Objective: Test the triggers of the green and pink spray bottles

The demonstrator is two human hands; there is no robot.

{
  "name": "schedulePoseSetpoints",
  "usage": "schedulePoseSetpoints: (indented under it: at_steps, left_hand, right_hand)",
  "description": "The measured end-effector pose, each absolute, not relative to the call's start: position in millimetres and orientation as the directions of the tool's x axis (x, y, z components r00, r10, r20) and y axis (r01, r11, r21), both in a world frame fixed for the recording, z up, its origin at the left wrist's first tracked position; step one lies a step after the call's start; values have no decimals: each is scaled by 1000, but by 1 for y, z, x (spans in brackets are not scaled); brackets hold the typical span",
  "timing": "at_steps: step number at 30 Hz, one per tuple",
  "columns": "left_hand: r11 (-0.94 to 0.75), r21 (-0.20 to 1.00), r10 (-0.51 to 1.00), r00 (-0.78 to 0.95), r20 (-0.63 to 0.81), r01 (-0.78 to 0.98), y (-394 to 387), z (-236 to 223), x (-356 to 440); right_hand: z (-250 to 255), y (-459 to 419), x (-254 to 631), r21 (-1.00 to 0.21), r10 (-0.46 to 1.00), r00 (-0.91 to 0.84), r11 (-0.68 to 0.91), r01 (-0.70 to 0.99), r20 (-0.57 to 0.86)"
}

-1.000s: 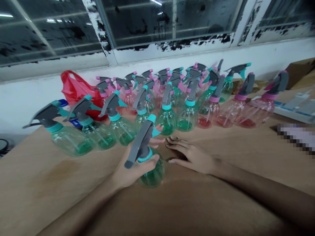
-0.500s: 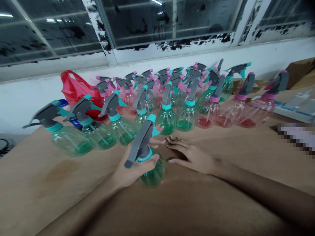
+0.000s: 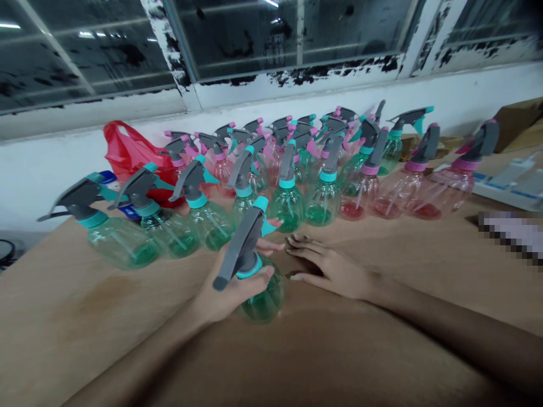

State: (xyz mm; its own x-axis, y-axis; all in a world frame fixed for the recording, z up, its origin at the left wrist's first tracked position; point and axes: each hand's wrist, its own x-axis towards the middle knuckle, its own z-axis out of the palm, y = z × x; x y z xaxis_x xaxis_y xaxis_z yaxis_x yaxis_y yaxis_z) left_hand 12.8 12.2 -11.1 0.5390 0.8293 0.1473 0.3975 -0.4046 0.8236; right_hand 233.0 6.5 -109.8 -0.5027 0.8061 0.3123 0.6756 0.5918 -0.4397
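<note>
Nothing is visibly moving; my left hand [image 3: 224,288] is still wrapping around the green bottle [image 3: 263,291] at its neck. Right of that bottle, my right hand [image 3: 331,268] is lying empty, fingers nearly together; behind it, other bottles [image 3: 288,209] are standing.

Bottles in rows on bench, one up front between the hands.
Front row [image 3: 289,210] spans the bench [image 3: 382,345] left to right, back bottles [image 3: 222,171] packed behind its middle, wall [image 3: 46,169] behind them, windows [image 3: 246,39] above. Bag [image 3: 129,150] behind the row's left part, left of the back bottles. Box [image 3: 520,127] at far right rear, tray-like item [image 3: 509,189] before it, pixelated item [image 3: 515,230] nearer still. Single bottle [image 3: 263,297] before the row, in left hand [image 3: 227,288]; right hand [image 3: 331,268] just right of it.
</note>
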Motion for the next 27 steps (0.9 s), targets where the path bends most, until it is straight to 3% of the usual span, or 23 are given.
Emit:
schedulePoseSetpoints:
  at_steps: [27]
  left_hand:
    - [-387,833,828,546,125,395,11,-8,14]
  right_hand:
    - [-110,7,233,-441,811,-501,585,680,303]
